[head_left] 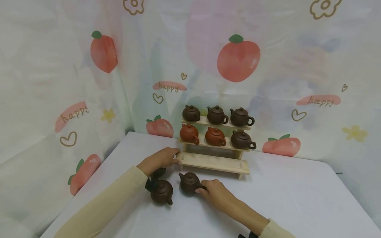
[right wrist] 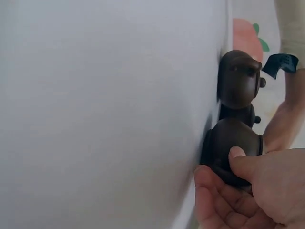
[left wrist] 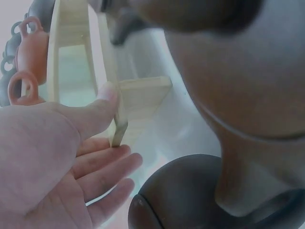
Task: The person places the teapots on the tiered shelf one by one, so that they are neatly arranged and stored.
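Note:
My right hand (head_left: 218, 195) pinches the handle of a dark brown teapot (head_left: 190, 182) in front of the wooden stepped stand (head_left: 212, 162). In the right wrist view, the thumb and fingers sit at the handle side of that teapot (right wrist: 233, 138). At the left end of the stand's lowest step is my left hand (head_left: 166, 157). The left wrist view shows the thumb on one face of the step's end (left wrist: 117, 126) and fingers at the other, pinching it. Another dark teapot (head_left: 162, 193) stands below the left wrist; one more (head_left: 158, 172) is partly hidden behind the forearm.
Three dark teapots, including one in the middle (head_left: 216, 115), line the top step. On the middle step are two reddish teapots (head_left: 189, 133) and a dark one (head_left: 241, 139). A white-covered table (head_left: 285, 198) lies under everything, with a printed cloth backdrop (head_left: 282, 66) behind and at left.

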Motion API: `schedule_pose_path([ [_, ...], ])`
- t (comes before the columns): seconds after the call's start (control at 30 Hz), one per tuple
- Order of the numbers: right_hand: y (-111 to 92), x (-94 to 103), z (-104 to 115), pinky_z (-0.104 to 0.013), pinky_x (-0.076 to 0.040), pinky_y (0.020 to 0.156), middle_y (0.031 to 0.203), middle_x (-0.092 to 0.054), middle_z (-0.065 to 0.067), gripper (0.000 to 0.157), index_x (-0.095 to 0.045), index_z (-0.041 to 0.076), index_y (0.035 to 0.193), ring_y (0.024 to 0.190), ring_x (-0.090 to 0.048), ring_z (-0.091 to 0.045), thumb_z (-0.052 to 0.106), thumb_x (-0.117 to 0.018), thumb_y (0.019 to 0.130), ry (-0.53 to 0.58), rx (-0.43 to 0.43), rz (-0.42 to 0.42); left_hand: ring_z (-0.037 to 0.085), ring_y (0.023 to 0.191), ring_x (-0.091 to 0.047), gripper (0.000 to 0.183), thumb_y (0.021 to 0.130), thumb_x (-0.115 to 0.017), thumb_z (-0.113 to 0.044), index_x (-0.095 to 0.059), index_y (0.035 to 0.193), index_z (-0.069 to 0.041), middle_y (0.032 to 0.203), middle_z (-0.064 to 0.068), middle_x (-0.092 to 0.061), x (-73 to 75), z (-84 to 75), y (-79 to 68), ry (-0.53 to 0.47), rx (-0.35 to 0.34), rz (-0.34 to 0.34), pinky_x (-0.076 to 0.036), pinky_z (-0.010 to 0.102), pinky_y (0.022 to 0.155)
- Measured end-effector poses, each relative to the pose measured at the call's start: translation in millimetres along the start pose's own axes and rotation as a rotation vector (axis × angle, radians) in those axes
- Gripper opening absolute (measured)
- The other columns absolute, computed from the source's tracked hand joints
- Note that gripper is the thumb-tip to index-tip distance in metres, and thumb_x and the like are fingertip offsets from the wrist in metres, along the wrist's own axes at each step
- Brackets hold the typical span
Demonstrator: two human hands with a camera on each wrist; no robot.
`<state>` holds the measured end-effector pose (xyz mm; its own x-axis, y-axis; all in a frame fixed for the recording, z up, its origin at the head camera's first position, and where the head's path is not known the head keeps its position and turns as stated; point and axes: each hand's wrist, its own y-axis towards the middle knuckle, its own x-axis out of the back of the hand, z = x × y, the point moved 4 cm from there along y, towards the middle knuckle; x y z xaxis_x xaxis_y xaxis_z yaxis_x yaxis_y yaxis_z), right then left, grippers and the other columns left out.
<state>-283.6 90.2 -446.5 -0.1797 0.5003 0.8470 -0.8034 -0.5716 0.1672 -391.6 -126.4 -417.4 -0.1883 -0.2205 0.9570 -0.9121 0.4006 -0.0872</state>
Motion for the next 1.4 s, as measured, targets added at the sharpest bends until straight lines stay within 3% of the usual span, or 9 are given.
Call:
schedule_pose_path([
  [0.17,-16,16.0,-10,-0.021,-0.037,0.052,0.065,-0.047,0.013,0.026,-0.061,0.015,0.08,0.058,-0.041,0.001,0.026,-0.07,0.103,0.014,0.018,-0.046,0.03,0.119,-0.066,0.051,0.1,-0.075,-0.03,-0.059,0.14,-0.003,0.124,0.014,-0.07,1.4,1.1,-2.1,-0.002,0.014,-0.003,-0.05,0.047,0.106],
  [0.33,-29,40.5,-17,-0.022,-0.044,0.056,0.069,-0.06,0.009,0.022,-0.064,0.013,0.084,0.062,-0.049,0.002,0.022,-0.069,0.103,0.043,0.022,-0.083,0.03,0.12,-0.065,0.053,0.1,-0.075,-0.03,-0.058,0.142,-0.002,0.126,0.014,-0.07,0.3,1.6,-1.0,-0.008,0.023,0.002,-0.049,0.047,0.108],
  [0.47,-37,63.5,-26,-0.024,-0.05,0.06,0.074,-0.066,0.004,0.019,-0.066,0.014,0.086,0.067,-0.058,0.0,0.02,-0.069,0.103,0.047,-0.015,-0.124,0.03,0.12,-0.065,0.054,0.1,-0.075,-0.031,-0.058,0.142,-0.002,0.128,0.014,-0.07,-0.8,2.1,1.8,-0.013,0.027,0.008,-0.049,0.047,0.108],
  [0.67,-45,92.3,-44,-0.025,-0.05,0.061,0.071,-0.063,0.012,0.021,-0.064,0.016,0.084,0.066,-0.063,-0.005,0.022,-0.07,0.103,-0.039,-0.074,-0.215,0.029,0.121,-0.065,0.055,0.1,-0.075,-0.032,-0.058,0.143,-0.002,0.129,0.014,-0.07,-1.9,2.7,4.3,-0.014,0.026,0.006,-0.049,0.047,0.109],
  [0.8,-49,106.6,-59,-0.026,-0.048,0.06,0.069,-0.064,0.01,0.023,-0.064,0.016,0.082,0.066,-0.063,-0.008,0.022,-0.071,0.103,-0.074,-0.125,-0.251,0.029,0.121,-0.065,0.057,0.1,-0.075,-0.032,-0.057,0.144,-0.002,0.13,0.014,-0.07,-2.5,3.4,4.1,-0.01,0.027,0.008,-0.049,0.047,0.108],
  [1.03,-53,119.6,-83,-0.028,-0.047,0.06,0.07,-0.066,0.005,0.023,-0.065,0.011,0.085,0.067,-0.062,-0.01,0.022,-0.068,0.105,-0.119,-0.187,-0.244,0.026,0.116,-0.066,0.049,0.101,-0.074,-0.03,-0.06,0.139,-0.003,0.127,0.012,-0.07,-1.0,1.4,1.5,-0.027,0.008,0.013,-0.05,0.045,0.106],
  [1.4,-58,122.5,-105,-0.027,-0.046,0.059,0.07,-0.066,0.002,0.023,-0.066,0.008,0.085,0.068,-0.06,-0.012,0.02,-0.069,0.104,-0.117,-0.241,-0.212,0.027,0.119,-0.065,0.055,0.1,-0.074,-0.032,-0.058,0.143,-0.003,0.13,0.013,-0.07,-0.7,1.6,0.3,-0.025,0.02,0.019,-0.049,0.046,0.108],
])
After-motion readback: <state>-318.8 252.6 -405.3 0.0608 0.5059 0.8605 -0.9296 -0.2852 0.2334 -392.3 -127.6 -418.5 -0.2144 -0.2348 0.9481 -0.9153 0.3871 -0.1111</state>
